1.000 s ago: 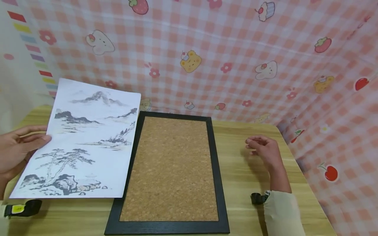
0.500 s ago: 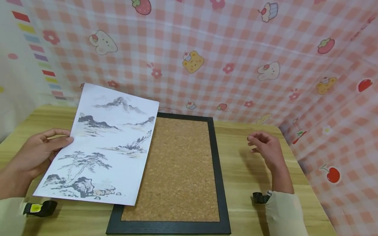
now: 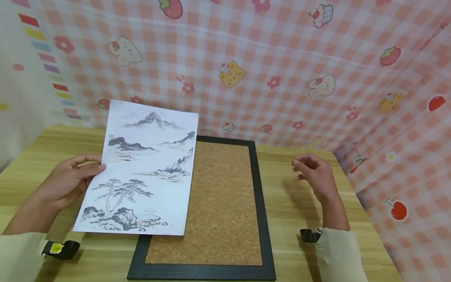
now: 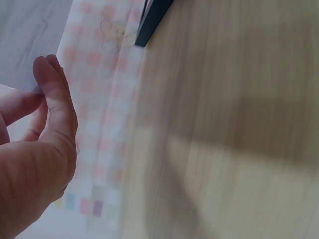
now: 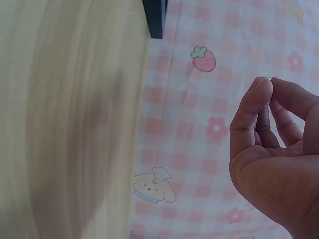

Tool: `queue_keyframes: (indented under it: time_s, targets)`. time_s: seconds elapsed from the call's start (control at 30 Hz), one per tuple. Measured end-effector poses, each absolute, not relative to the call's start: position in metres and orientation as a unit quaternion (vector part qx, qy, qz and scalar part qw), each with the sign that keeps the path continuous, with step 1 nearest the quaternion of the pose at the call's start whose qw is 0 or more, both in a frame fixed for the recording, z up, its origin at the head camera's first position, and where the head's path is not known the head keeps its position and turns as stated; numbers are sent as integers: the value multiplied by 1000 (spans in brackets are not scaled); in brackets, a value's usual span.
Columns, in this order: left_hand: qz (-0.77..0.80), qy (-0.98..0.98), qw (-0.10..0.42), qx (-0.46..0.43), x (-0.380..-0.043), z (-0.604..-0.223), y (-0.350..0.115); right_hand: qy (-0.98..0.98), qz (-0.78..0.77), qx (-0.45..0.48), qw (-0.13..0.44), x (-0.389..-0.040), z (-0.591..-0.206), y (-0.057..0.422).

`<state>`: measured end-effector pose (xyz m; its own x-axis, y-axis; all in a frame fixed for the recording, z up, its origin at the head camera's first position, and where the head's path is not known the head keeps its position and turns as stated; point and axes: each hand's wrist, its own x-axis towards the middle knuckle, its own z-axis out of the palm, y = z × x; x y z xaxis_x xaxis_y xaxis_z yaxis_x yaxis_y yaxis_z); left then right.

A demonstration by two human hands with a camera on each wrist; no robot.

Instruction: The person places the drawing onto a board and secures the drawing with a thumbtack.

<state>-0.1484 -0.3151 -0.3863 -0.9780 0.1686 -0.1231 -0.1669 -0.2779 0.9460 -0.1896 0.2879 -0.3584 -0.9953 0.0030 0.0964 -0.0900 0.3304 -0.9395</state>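
My left hand (image 3: 72, 178) pinches the left edge of a sheet of paper (image 3: 141, 166) between thumb and fingers. Printed on it is an ink landscape of mountains, rocks and pine trees. The sheet is tilted and raised, overlapping the left part of a cork board (image 3: 223, 203) in the head view. That board, black-framed, lies on the table, its upper left corner hidden by the paper. To its right my right hand (image 3: 315, 172) is held above the table, thumb and forefinger pressed together. A tiny bright tip shows at these fingertips in the right wrist view; its kind is too small to tell.
The wood-grain table (image 3: 282, 254) runs back to a pink checked cloth (image 3: 253, 47) with cartoon prints, which also hangs along the right side. A black wrist camera (image 3: 63, 250) sits on the left wrist, another camera (image 3: 310, 235) on the right.
My left hand has carried the sheet rightward, so that it overlaps more of the cork board. My right hand stays nearly in place, with its fingertips still pinched together.
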Motion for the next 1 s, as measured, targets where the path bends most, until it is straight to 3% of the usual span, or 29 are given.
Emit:
queue_keyframes:
  time_s: [1.0]
  targets:
    - [710, 680, 183, 29, -167, -396, -271, -815, 572, 69, 58, -193, -344, 270]
